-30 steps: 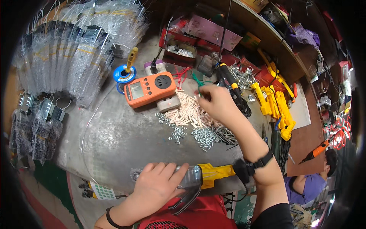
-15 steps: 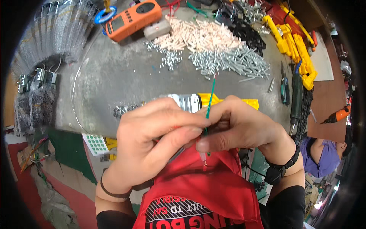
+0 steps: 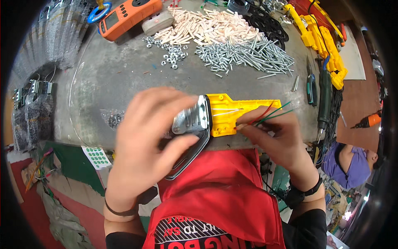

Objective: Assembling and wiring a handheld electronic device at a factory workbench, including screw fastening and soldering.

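1. Nearest: the red apron (image 3: 215,199) at the tabletop (image 3: 124,79) edge. Half a sec ago both hands were bunched together over it, pinching a green wire; now they've spread apart w/ the work laid flat between them.
2. Left hand (image 3: 151,137) presses down on the metal soleplate (image 3: 191,120) of a clothes iron, fingers curled over it & clamped on its near edge. The yellow housing (image 3: 238,112) sticks out to the right, open side up – it was hidden behind the hands earlier.
3. Right hand (image 3: 275,137) sits at the housing's near-right corner, fingers together, nipped on thin red & green wires (image 3: 271,116) that fan out right. My read: wires are being fed into the housing.
4. Farther: loose nuts (image 3: 172,52), pile of screws (image 3: 244,56), heap of pale sticks (image 3: 207,29). Orange meter (image 3: 126,16) far left, much as a sec ago when the right hand reached up there. Yellow shells (image 3: 321,39) far right.
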Action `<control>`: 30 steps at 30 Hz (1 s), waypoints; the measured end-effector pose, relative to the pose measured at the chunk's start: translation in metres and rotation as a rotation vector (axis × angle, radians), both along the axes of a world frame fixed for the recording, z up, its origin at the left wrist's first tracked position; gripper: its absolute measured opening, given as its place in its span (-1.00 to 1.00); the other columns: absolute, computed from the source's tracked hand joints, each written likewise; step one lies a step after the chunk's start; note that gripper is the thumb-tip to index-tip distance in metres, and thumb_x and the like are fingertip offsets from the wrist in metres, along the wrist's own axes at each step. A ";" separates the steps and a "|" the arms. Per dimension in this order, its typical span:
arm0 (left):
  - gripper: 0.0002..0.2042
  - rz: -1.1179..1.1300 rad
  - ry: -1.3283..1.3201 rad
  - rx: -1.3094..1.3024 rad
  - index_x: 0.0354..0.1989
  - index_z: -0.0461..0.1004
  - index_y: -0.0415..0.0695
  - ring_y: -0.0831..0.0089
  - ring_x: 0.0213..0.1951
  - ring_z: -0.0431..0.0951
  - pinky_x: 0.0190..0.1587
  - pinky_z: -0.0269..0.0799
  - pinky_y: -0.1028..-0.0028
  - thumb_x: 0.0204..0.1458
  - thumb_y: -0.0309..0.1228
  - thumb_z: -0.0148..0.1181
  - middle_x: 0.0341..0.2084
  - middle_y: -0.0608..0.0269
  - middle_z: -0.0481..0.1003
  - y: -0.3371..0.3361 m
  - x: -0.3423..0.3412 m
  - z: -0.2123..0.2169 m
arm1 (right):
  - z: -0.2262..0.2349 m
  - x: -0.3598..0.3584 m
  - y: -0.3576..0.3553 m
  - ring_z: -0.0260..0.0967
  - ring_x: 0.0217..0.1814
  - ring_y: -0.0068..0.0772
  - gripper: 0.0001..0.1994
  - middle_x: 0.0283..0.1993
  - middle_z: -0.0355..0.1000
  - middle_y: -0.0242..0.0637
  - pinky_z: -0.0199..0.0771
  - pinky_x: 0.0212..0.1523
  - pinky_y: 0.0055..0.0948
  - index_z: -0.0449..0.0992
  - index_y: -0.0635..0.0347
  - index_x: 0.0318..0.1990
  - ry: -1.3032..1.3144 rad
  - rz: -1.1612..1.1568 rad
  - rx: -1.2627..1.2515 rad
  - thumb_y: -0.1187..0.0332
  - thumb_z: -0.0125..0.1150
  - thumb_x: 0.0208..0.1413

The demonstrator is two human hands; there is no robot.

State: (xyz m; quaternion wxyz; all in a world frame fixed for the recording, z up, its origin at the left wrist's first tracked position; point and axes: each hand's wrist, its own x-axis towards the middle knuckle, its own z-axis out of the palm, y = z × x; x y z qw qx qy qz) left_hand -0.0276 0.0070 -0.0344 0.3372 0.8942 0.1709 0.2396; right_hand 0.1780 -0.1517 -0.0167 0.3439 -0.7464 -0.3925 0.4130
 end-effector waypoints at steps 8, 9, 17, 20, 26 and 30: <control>-0.31 0.046 0.208 0.225 0.10 0.43 -0.10 0.13 0.02 0.44 0.05 0.32 0.19 -0.39 -0.49 0.44 -0.02 0.18 0.46 -0.009 0.014 -0.014 | -0.023 -0.002 0.011 0.46 -0.40 -0.17 -0.87 -0.40 0.47 -0.11 0.44 -0.33 -0.37 0.55 0.35 -0.26 -0.291 0.227 0.270 0.55 0.32 0.01; -0.32 0.049 0.197 0.232 0.10 0.44 -0.10 0.14 0.01 0.44 0.04 0.32 0.19 -0.38 -0.48 0.44 -0.03 0.19 0.46 -0.009 0.014 -0.015 | -0.026 -0.004 0.011 0.46 -0.40 -0.17 -0.87 -0.40 0.47 -0.11 0.44 -0.33 -0.37 0.55 0.35 -0.26 -0.290 0.233 0.267 0.55 0.32 0.01; -0.33 0.043 0.145 0.278 0.06 0.47 -0.09 0.16 -0.02 0.46 -0.03 0.35 0.20 -0.42 -0.39 0.43 -0.01 0.19 0.46 -0.008 0.009 -0.028 | -0.037 -0.014 0.001 0.42 -0.52 -0.18 -0.86 -0.50 0.41 -0.21 0.35 -0.56 -0.34 0.54 0.23 -0.33 -0.592 0.239 0.345 0.51 0.38 -0.08; -0.34 0.050 0.130 0.272 0.05 0.49 -0.10 0.15 -0.03 0.46 -0.04 0.35 0.20 -0.44 -0.39 0.42 0.00 0.20 0.46 -0.008 0.010 -0.030 | -0.037 -0.012 0.000 0.43 -0.50 -0.17 -0.86 -0.50 0.42 -0.23 0.36 -0.53 -0.33 0.54 0.21 -0.35 -0.588 0.238 0.291 0.51 0.39 -0.09; -0.32 0.078 0.118 0.296 0.03 0.51 -0.09 0.19 -0.03 0.47 -0.06 0.34 0.22 -0.49 -0.37 0.42 0.00 0.22 0.47 -0.009 0.010 -0.038 | -0.030 -0.007 0.014 0.45 -0.48 -0.17 -0.82 -0.49 0.42 -0.24 0.40 -0.50 -0.29 0.51 0.19 -0.35 -0.389 0.217 0.156 0.52 0.40 -0.12; -0.34 0.105 0.140 0.294 0.01 0.53 -0.07 0.22 -0.04 0.47 -0.07 0.34 0.24 -0.48 -0.31 0.38 0.00 0.25 0.47 -0.011 0.012 -0.037 | -0.028 -0.010 0.007 0.40 -0.57 -0.29 -0.70 -0.52 0.41 -0.28 0.32 -0.59 -0.38 0.43 0.18 -0.23 -0.582 0.464 0.340 0.63 0.38 -0.12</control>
